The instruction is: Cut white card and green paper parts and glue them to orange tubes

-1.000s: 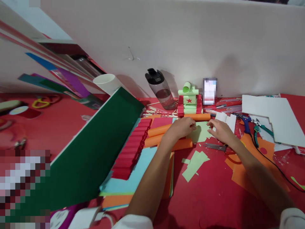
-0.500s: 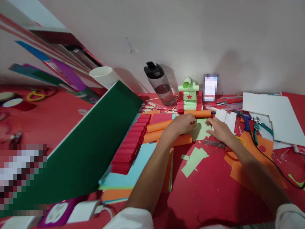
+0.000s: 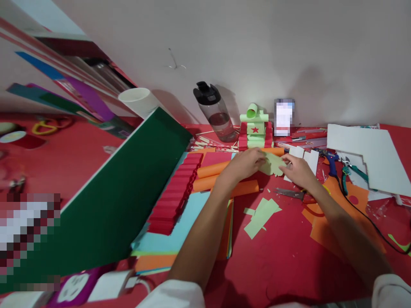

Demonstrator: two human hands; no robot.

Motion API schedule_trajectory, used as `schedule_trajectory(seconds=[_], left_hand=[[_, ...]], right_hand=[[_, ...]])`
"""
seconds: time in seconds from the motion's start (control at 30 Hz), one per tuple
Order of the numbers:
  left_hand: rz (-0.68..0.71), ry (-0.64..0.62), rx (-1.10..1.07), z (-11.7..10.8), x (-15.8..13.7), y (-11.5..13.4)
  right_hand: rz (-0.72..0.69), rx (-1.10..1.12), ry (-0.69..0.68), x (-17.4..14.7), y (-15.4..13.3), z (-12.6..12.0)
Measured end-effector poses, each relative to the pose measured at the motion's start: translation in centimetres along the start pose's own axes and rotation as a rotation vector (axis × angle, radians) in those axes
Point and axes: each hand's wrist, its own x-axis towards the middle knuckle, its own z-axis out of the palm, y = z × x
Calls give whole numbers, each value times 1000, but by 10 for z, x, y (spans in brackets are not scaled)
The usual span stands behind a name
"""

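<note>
Matt paper makes up the pale green sheet right of centre and the smooth orange rolls, ridged matt paper the red stack at centre left, see-through plastic the bottle at upper centre, and metal the scissor blades.

Both arms reach forward, left grip and right grip pinching, facing inward.

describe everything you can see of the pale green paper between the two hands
The pale green paper looks like a thin, plain sheet, with an uneven, jagged lower edge. The left hand grips its left side and the right hand its right. It lies just in front of an orange roll and beyond the scissors. The fingers hide its side edges, and whether it touches the table is unclear.
</note>
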Motion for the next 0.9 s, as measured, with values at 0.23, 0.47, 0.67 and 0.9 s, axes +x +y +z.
schedule_trajectory(seconds=[0.23,0.47,0.67,0.9], left_hand=[[-39,274,-342,-13,3,4],[-141,270,-745,-15,4,12],[-93,88,-843,-7,5,18],[-25,-87,-728,25,13,28]], right_hand=[[64,456,-312,-12,-6,-62],[150,151,-965,-21,1,-98],[113,5,-666,-20,-12,-86],[-4,273,-254,-8,-12,-54]])
